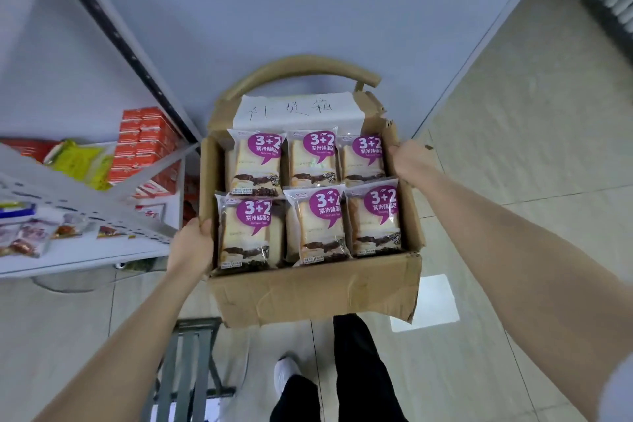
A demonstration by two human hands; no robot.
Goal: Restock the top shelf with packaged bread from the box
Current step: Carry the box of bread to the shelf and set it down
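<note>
An open cardboard box (315, 288) is held up in front of me, above the floor. Inside lie several clear packs of sliced bread (251, 233) with purple "3+2" labels, in two rows. A white paper label with handwriting (298, 111) is taped to the box's far flap. My left hand (191, 243) grips the box's left wall, thumb over the rim. My right hand (409, 161) grips the right wall near its far corner. The white shelving unit (85, 250) stands to the left.
The shelves hold red cartons (147, 144), yellow-green bags (80, 163) and small snack packs (30, 236). A grey metal stand (186, 363) is on the tiled floor below the box. My legs and a white shoe (286, 373) show underneath. A radiator (616, 0) is at far right.
</note>
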